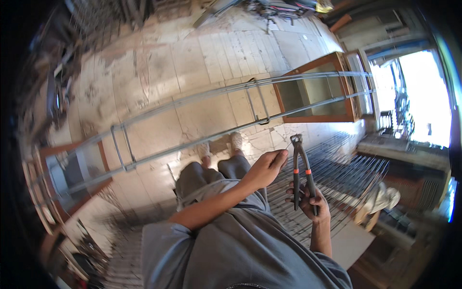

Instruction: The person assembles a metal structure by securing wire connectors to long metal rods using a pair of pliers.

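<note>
In my right hand [315, 204] is a pair of end-cutting pincers [309, 180] with dark handles and orange bands. Their head points up and away from me, and the handles stand somewhat apart. My left hand [266, 169] is closed just left of the pincers, fingers and thumb pressed together; whatever may be between them is too small to make out. Beyond both hands a long frame of steel bars [192, 143] runs across from left to right. Two rectangular stirrups, a left one [123, 147] and a right one [257, 102], hang around the bars.
An open-sided wooden box [315, 91] lies under the bars at the right, and another wooden frame [76, 168] at the left. Many thin metal rods [332, 164] lie beside my right arm. A white cloth bundle [385, 198] sits farther right. Tiled floor [154, 82] stretches beyond.
</note>
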The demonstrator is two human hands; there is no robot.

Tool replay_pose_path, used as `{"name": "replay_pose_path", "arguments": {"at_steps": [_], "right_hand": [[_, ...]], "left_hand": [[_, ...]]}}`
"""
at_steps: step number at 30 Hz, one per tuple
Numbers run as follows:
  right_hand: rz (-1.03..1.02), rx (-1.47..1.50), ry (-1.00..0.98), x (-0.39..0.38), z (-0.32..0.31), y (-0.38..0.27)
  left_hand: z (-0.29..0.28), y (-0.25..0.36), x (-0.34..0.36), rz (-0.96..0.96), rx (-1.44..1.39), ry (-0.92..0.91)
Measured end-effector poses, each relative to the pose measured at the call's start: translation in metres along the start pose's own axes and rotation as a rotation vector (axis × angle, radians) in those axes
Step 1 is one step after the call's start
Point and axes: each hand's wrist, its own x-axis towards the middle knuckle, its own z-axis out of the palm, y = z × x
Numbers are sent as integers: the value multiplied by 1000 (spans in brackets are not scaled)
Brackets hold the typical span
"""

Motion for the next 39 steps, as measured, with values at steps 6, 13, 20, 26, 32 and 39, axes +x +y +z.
{"name": "replay_pose_path", "arguments": {"at_steps": [6,13,20,26,32,39], "right_hand": [[-53,234,-41,14,-22,46],[7,468,-87,-1,-78,76],[-87,204,114,12,-111,76],[-215,400,220,37,-153,38],[-309,879,-2,41,-247,-43],[-440,-368,482,70,-300,-98]], "left_hand": [[-31,-72,12,-317,226,15],[-15,-64,54,-201,582,-323],[52,-55,83,-216,623,-493],[107,-73,132,-83,746,-288],[201,-66,196,-80,468,-184],[260,-143,326,-363,-409,296]]}}
